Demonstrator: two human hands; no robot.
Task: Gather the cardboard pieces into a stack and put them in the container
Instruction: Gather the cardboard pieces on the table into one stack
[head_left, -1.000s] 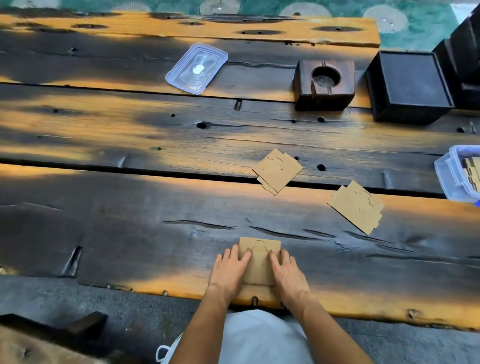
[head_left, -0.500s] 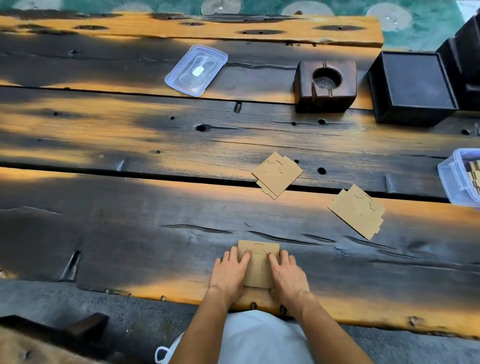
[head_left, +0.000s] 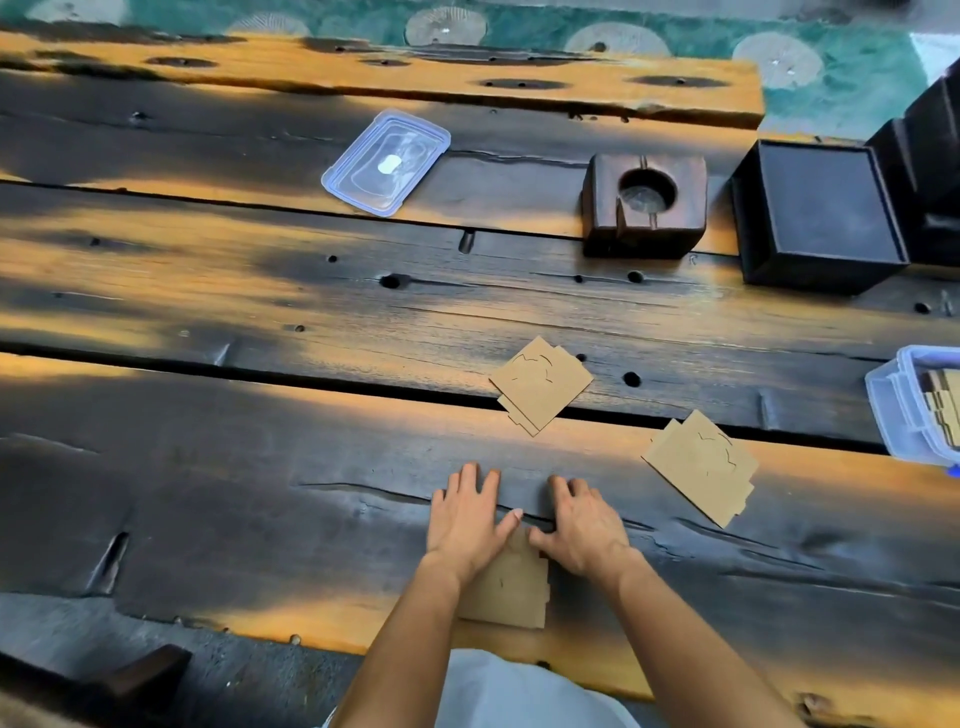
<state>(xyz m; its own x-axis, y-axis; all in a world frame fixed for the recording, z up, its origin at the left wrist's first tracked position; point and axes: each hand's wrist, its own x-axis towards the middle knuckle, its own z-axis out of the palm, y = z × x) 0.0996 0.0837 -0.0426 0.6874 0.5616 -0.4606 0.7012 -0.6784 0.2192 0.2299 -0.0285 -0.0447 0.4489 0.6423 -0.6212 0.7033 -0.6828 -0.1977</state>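
Head cam view: both hands lie flat on the dark wooden tabletop (head_left: 208, 493), left hand (head_left: 467, 525) and right hand (head_left: 584, 527) with fingers spread, thumbs pinning the near cardboard stack (head_left: 506, 590). Two more cardboard piles sit farther off, one (head_left: 540, 384) mid-table, one (head_left: 701, 465) to the right. Clear container (head_left: 904, 410) at the right edge already has cardboard inside; its lid (head_left: 385, 162) lies far left.

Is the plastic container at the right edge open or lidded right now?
Open. The container has no lid on it, and cardboard shows inside; a clear lid lies separately, far back on the table.
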